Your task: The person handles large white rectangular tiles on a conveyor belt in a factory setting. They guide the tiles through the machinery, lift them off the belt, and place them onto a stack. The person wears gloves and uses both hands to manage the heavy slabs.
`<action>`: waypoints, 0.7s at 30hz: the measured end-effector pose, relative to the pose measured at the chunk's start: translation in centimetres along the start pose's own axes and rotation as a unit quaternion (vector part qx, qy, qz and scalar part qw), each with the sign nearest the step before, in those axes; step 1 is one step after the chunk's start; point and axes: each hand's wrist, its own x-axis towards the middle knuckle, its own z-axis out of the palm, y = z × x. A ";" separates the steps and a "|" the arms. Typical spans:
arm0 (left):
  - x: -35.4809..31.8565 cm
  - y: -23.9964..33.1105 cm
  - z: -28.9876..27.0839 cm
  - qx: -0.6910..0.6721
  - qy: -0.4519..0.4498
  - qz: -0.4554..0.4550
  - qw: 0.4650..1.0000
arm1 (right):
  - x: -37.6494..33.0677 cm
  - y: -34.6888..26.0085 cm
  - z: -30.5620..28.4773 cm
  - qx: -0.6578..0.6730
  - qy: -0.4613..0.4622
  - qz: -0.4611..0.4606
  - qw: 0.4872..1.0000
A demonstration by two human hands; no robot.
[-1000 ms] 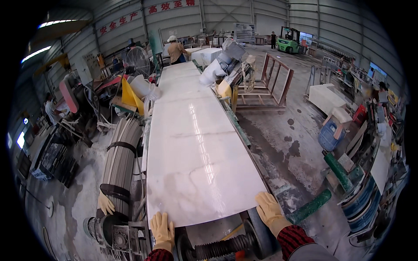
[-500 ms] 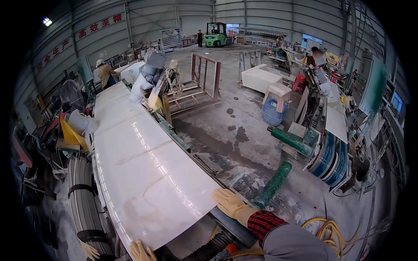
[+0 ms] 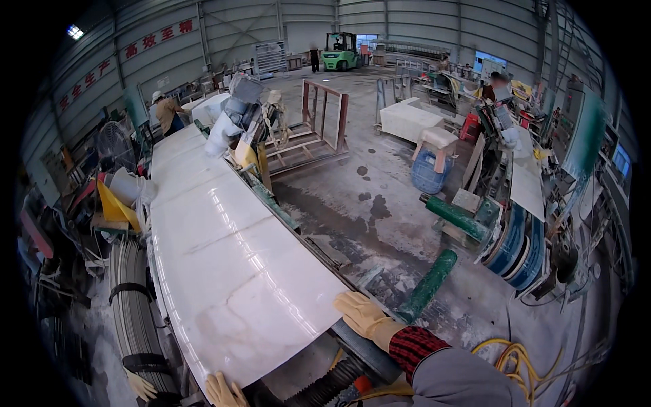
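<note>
Editor: Slab [image 3: 237,292] first. Where does it lie, and which way does it point?

Stringer: White, polished and faintly marked, it lies flat along a long table [image 3: 283,216], broad near end toward the wearer. Its long axis runs from the bottom of the view, left of center, away to the upper left, where a co-worker [image 3: 167,115] in a pale cap stands near the far end. Lines cross the surface; veins or joins, I cannot tell.

Editor: And the grip?

Stringer: Right hand [image 3: 359,313], in a cream glove, rests on the near right corner, fingers outstretched, not curled round the stone. Left hand [image 3: 224,391], gloved alike, is at the near left corner, fingers slightly apart; the lower edge of the view cuts it off, so whether it clamps underneath I cannot tell.

Editor: Step in hand?

Stringer: Steadying or guiding the near end, by my reading. Next move would call for even pressure at both corners, the long axis held in line with the table, and fingertips clear of the ribbed black cylinder [image 3: 322,393] below the near edge.

Editor: Alongside?

Stringer: Strapped bundle of strips [image 3: 132,305] at left, green pipe [image 3: 427,288] at right.
</note>
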 end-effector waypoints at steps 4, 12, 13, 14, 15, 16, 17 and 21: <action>-0.6 0.4 -0.4 -0.020 0.022 0.015 0.999 | -0.2 -0.1 -0.1 -0.008 -0.007 0.005 1.000; -0.9 0.8 -0.7 -0.048 0.047 0.003 0.998 | -0.3 -0.4 -0.6 -0.002 -0.002 -0.004 1.000; -0.9 0.8 -0.6 -0.045 0.048 0.003 0.998 | -0.3 -0.4 -0.6 -0.002 -0.002 -0.004 1.000; -0.9 0.8 -0.6 -0.043 0.048 0.003 0.998 | -0.4 -0.4 -0.5 -0.002 -0.003 -0.004 1.000; -0.9 0.8 -0.6 -0.041 0.048 0.004 0.998 | -0.4 -0.4 -0.5 -0.002 -0.003 -0.003 1.000; -0.9 0.7 -0.5 -0.039 0.049 0.004 0.998 | -0.4 -0.5 -0.6 -0.008 -0.004 -0.003 1.000; -0.9 0.6 -0.4 -0.037 0.049 0.004 0.998 | -0.4 -0.6 -0.6 -0.013 -0.005 -0.003 1.000; -1.1 0.7 -0.2 -0.033 0.045 0.001 0.998 | -0.7 -0.6 -0.5 -0.021 0.009 -0.010 1.000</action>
